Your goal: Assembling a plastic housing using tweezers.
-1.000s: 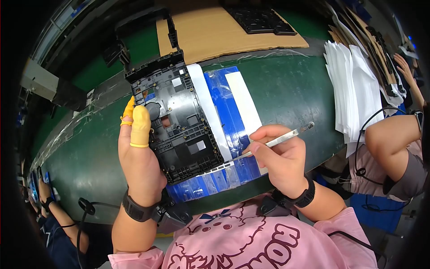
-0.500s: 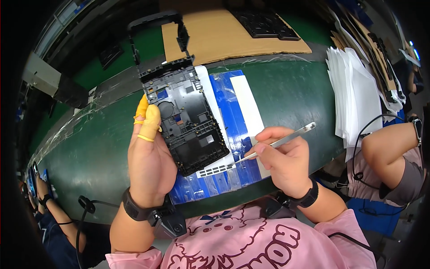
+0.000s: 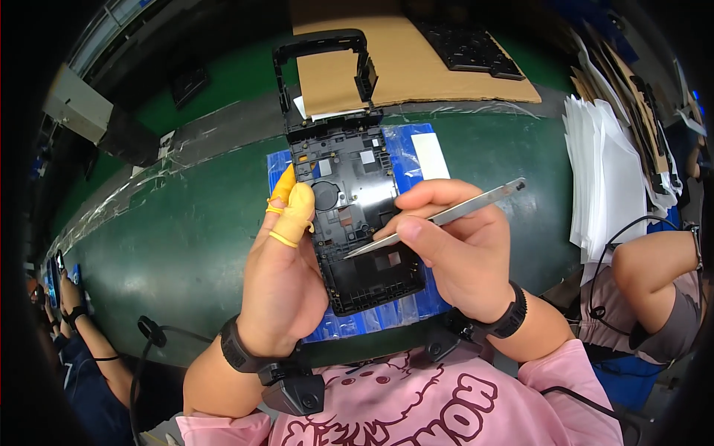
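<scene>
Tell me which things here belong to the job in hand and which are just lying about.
In use:
- black plastic frame, held in the left hand
- metal tweezers, in the right hand
- yellow finger cots, on the left hand
- blue mat, beneath the frame

Apparently just lying about:
- cardboard sheet
- black panel on it
- white sheets, at right

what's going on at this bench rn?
A person's left hand, with yellow finger covers, holds a black plastic housing over a blue pad. The right hand grips metal tweezers, their tip over the housing's lower half. Whether the tip touches the housing, or holds anything, I can't tell.
</scene>
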Demonstrator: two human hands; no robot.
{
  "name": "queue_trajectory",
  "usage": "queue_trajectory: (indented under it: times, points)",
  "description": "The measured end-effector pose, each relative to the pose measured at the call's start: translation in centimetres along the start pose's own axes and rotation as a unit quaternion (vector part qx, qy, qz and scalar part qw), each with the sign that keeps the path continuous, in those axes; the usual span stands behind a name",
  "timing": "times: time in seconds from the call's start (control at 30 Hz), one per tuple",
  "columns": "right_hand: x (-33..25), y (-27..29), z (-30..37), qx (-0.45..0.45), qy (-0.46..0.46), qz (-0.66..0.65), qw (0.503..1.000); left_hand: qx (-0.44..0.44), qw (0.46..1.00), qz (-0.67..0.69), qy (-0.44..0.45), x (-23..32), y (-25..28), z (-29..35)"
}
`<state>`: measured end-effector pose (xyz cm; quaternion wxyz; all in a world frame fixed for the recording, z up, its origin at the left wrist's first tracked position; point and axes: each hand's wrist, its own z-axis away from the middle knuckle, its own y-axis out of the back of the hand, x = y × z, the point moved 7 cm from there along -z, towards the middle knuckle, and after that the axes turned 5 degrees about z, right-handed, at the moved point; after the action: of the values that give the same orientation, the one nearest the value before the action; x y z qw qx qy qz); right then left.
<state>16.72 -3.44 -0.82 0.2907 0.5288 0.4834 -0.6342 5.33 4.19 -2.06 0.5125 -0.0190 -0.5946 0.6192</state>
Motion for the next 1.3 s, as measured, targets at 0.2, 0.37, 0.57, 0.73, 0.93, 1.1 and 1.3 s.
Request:
queue_trajectory:
  times: [0.2,0.37,0.57,0.73,0.93,1.1,1.3]
  points:
    - [0.1,0.2,-0.1,0.008,0.004,-0.008,1.000,0.004,1.000,0.005,0.001,-0.2,0.5,-0.4]
    - [0.3,0.2,-0.2,0.006,0.007,-0.011,1.000,-0.008,1.000,-0.001,-0.006,-0.1,0.3,-0.4]
    - [0.5,0.3,-0.1,0.016,0.012,-0.003,1.000,0.005,1.000,-0.006,-0.007,-0.2,0.5,-0.3]
    - [0.7,0.4,-0.2,0.017,0.018,0.001,1.000,-0.006,1.000,0.002,-0.012,-0.2,0.4,-0.2]
    - [0.7,0.7,-0.3,0.029,0.019,0.001,0.999,-0.027,0.997,-0.075,-0.011,0.0,-0.4,0.1]
    - [-1.3,2.5,-0.1,0.063,0.080,-0.061,0.993,-0.052,0.990,-0.119,-0.063,1.2,-0.3,0.2]
    - [-1.1,3.9,4.6,0.126,0.016,0.103,0.987,-0.061,0.973,-0.067,-0.213,4.6,0.4,0.1]
